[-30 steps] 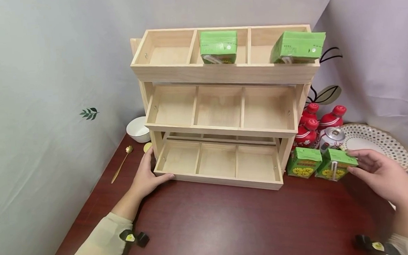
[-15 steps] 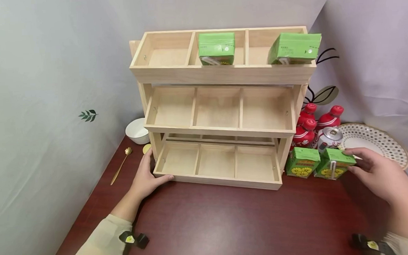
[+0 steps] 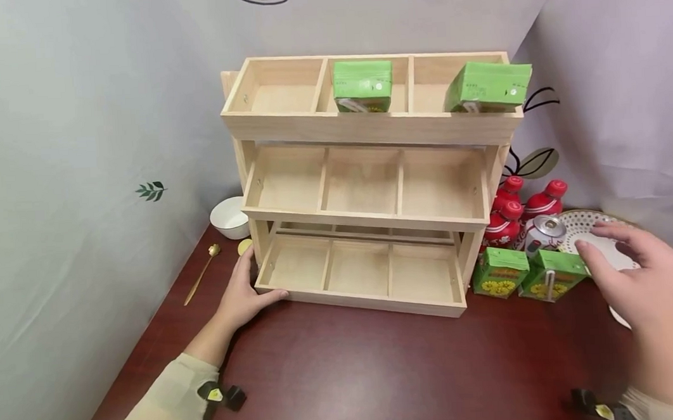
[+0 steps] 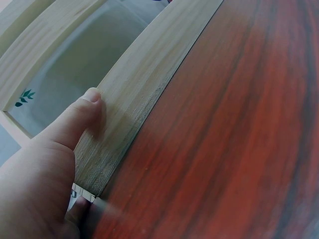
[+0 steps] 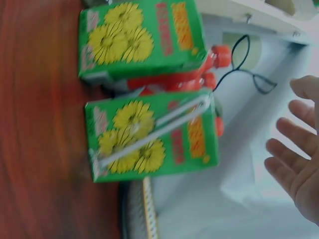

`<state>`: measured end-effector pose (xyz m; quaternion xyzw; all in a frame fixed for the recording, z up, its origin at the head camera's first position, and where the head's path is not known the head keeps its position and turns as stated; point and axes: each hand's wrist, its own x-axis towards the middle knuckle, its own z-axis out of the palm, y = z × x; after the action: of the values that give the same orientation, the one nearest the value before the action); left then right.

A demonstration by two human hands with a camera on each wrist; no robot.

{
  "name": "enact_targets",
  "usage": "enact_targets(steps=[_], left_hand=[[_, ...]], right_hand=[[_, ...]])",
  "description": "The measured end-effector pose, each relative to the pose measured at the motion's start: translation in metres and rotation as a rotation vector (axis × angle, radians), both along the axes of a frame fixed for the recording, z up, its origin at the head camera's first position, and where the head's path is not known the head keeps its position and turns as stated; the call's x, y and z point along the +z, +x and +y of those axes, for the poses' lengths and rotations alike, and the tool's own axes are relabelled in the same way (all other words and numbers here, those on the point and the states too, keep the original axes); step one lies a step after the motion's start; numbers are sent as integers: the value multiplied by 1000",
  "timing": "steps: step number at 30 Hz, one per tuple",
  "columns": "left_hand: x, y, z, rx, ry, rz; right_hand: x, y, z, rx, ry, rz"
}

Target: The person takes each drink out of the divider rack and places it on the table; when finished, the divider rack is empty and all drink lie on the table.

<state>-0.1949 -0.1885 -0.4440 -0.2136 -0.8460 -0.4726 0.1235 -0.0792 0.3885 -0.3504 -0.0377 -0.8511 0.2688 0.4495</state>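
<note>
A three-tier wooden display rack (image 3: pixel 355 126) stands on the table. My left hand (image 3: pixel 242 294) grips its lower left corner. In the left wrist view the thumb (image 4: pixel 84 112) lies on the front board (image 4: pixel 144 79) of the bottom tray, with another fingertip at the board's end. Two green drink cartons with yellow flowers stand right of the rack; the outer carton (image 3: pixel 551 276) has a straw on its front, the inner carton (image 3: pixel 500 272) is beside it. My right hand (image 3: pixel 651 276) hovers just right of the outer carton, fingers apart and holding nothing.
Two more green cartons sit in the top tray, one carton (image 3: pixel 362 85) in the middle compartment, another carton (image 3: pixel 492 84) at right. Red-capped bottles (image 3: pixel 501 223), a silver can (image 3: pixel 545 229) and a dotted plate (image 3: pixel 582 219) crowd the right. A white bowl (image 3: pixel 229 217) and gold spoon (image 3: pixel 203 274) lie left.
My right hand has let go of the outer carton and drawn back from it, its fingers spreading. The carton stays standing on the table. My left hand keeps its place on the rack.
</note>
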Motion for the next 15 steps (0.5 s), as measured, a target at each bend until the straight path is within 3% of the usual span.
enact_targets(steps=[6,10,15], left_hand=[[-1,1,1,-1,-12,-7],[0,2,0,4,-5,2],[0,1,-1,-7,0,1]], right_hand=[[25,-5,-22,145,-32,181],[45,-12,-34,233,-37,217],[73,-23,-52,373,-131,277]])
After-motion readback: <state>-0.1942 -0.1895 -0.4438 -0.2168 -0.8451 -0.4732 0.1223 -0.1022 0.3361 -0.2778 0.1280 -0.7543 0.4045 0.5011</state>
